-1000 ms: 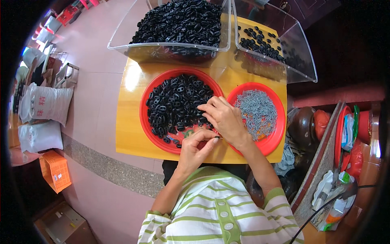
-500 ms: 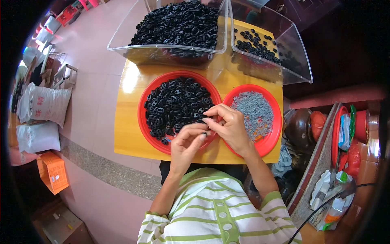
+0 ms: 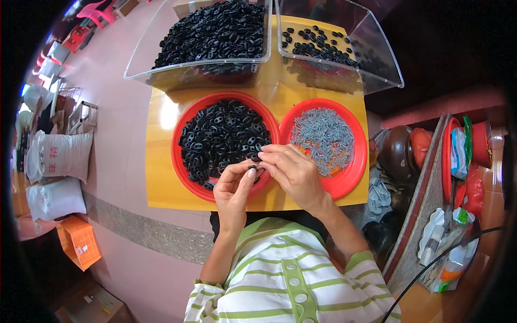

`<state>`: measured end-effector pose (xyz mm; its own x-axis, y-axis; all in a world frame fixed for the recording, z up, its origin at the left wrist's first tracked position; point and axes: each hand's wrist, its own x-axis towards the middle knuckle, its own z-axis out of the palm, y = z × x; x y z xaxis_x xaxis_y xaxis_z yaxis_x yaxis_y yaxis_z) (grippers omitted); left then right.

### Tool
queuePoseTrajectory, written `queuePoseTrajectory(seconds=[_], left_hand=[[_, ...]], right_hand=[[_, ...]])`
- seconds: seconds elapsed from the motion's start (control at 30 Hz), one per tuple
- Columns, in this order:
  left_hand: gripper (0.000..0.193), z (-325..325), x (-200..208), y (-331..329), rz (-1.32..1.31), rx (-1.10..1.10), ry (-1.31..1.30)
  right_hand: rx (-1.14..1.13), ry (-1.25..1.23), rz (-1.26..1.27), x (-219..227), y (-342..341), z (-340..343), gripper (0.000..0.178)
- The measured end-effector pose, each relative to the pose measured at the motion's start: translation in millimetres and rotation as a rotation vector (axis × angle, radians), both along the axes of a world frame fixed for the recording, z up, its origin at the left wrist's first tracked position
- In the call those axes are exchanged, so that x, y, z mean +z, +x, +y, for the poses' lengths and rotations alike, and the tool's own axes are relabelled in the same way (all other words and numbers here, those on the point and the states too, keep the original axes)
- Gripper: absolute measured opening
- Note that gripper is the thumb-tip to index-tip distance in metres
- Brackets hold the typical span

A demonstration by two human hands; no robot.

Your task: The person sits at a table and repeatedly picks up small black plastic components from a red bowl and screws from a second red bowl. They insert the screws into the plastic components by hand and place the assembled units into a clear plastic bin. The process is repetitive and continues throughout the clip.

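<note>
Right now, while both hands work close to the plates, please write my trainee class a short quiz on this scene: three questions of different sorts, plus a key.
1. Where do the grey pin-like pieces lie? A: in the left red plate; B: in the right red plate; C: in a clear bin.
2. True or false: the left clear bin holds more black pieces than the right clear bin.
3. What colour is the small piece at the fingertips of the left hand?

Key: 1 B; 2 true; 3 black.

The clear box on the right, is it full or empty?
Neither: black pieces lie scattered in the clear box, partly covering its bottom.
</note>
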<state>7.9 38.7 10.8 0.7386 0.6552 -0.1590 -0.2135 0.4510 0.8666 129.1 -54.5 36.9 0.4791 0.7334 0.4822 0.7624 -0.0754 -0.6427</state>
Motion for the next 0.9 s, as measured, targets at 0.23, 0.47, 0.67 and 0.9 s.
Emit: queuePoseTrajectory(seconds=[0.23, 0.47, 0.67, 0.9], left_hand=[[0.014, -0.5, 3.5, 2.9, 0.097, -0.057, 0.179], [0.011, 0.3, 5.1, 3.2, 0.077, -0.096, 0.132], [0.010, 0.0, 14.8, 8.8, 0.044, -0.056, -0.076], [0.009, 2.6, 13.3, 11.6, 0.010, -0.031, -0.087]], right_hand=[[0.098, -0.026, 0.402, 1.2, 14.0, -4.7, 0.011], [0.085, -0.045, 0.291, 9.1, 15.2, -3.4, 0.018], [0.030, 0.035, 0.996, -1.6, 11.3, -8.0, 0.014], [0.098, 0.166, 1.325, -6.1, 7.6, -9.2, 0.019]])
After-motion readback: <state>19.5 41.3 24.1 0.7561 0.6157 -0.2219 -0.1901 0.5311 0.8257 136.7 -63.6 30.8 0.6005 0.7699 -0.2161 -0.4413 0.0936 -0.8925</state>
